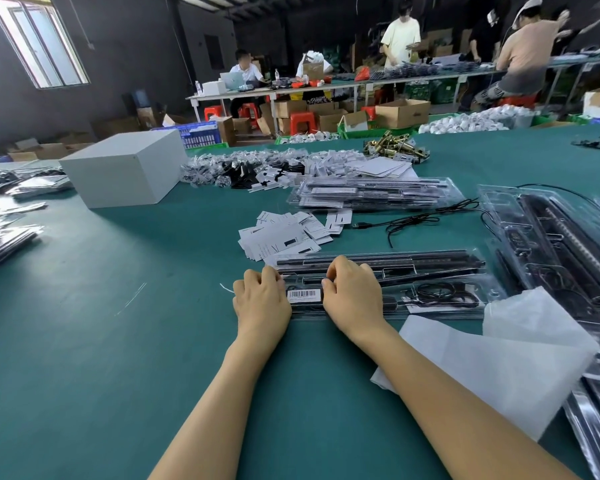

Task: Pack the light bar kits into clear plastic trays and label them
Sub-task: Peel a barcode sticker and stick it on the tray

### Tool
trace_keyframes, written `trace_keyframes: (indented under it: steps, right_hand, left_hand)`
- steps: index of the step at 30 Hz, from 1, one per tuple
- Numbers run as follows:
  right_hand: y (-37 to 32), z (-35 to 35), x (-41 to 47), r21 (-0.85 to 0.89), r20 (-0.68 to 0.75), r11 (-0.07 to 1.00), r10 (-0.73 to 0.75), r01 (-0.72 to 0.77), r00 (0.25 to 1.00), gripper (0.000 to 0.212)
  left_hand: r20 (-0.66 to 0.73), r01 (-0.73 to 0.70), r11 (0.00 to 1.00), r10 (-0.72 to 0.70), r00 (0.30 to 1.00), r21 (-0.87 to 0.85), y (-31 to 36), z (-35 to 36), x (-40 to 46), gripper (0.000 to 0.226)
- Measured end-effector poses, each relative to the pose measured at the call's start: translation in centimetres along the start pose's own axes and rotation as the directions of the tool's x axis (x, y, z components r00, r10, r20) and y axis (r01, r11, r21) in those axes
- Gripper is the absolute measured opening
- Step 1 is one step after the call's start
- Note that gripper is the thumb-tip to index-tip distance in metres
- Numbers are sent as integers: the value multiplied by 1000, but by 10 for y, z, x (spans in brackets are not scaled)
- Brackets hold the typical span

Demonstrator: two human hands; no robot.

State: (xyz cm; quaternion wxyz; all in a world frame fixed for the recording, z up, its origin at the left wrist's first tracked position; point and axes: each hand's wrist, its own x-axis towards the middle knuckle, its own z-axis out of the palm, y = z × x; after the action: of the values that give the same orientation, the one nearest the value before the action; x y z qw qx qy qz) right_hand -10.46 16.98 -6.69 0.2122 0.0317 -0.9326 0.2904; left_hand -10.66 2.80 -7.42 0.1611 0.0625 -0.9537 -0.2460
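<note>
While two bare forearms reach across a green table (pixel 125 341), the left hand (pixel 262 299) and right hand (pixel 352 296) rest on the near end of a clear plastic tray (pixel 430 289) lying lengthwise in front of the person. Both hands have their fingers curled down onto the tray's top, one on each side of a white barcode label (pixel 304 294) stuck to the plastic; whether the fingertips pinch anything cannot be told. Black light bars (pixel 413 263) run along the tray's far side, and a coiled black cable (pixel 444 292) sits in a compartment toward its right end. A sheet of white foam wrap (pixel 499 368) lies just right of the right forearm, overlapping more clear trays (pixel 561 244) that hold dark parts along the table's right edge. Just beyond the held tray lies a loose heap of white paper slips (pixel 284 233), with a black USB cable (pixel 413 221) trailing beside it. Farther back sits a stack of packed trays (pixel 371 195), then a spread of small bagged parts (pixel 243 168) and a white box (pixel 125 168) to the left. Brass-coloured hardware (pixel 394 147) lies near the table's far edge. Across the room, other people work at a long table (pixel 361 83) among cardboard boxes (pixel 400 112) and red stools (pixel 302 121).
</note>
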Motion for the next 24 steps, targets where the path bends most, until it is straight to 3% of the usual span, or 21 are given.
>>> trace_keyframes:
  steps: [5, 8, 10, 12, 14, 16, 18, 20, 21, 24]
  right_hand:
    - [4, -7, 1, 85, -4, 995, 54, -54, 999, 3]
    - [5, -15, 5, 316, 45, 937, 144, -151, 989, 6]
    - [5, -24, 9, 505, 114, 819, 248, -272, 962, 9]
    - [10, -34, 16, 705, 219, 594, 339, -389, 915, 11]
    - [21, -46, 23, 844, 384, 222, 385, -488, 839, 8]
    - [34, -55, 26, 831, 556, -211, 361, -515, 749, 6]
    - [43, -61, 27, 755, 629, -457, 301, -471, 716, 8]
    - [46, -62, 29, 746, 627, -485, 281, -457, 727, 12]
    - [46, -63, 30, 763, 617, -445, 283, -469, 734, 13]
    - [39, -64, 32, 840, 543, -158, 239, -520, 805, 18]
  left_hand:
    - [-10, 60, 995, -61, 998, -75, -3, -4, 1, 31]
    - [-9, 117, 983, -119, 993, -139, -10, -8, 5, 39]
    - [4, 127, 963, -130, 991, -237, -15, -10, 5, 38]
    - [47, 157, 903, -151, 987, -400, -19, -13, 4, 32]
    - [89, 184, 777, -164, 982, -602, -23, -18, 7, 26]
    - [122, 202, 644, -166, 978, -738, -26, -25, 10, 29]
    - [206, 260, 415, -172, 963, -872, -26, -29, 12, 27]
    - [305, 334, 201, -163, 938, -921, -25, -30, 12, 22]
    - [335, 360, 159, -163, 928, -919, -23, -30, 12, 21]
    - [388, 409, 111, -174, 905, -906, -20, -31, 14, 14]
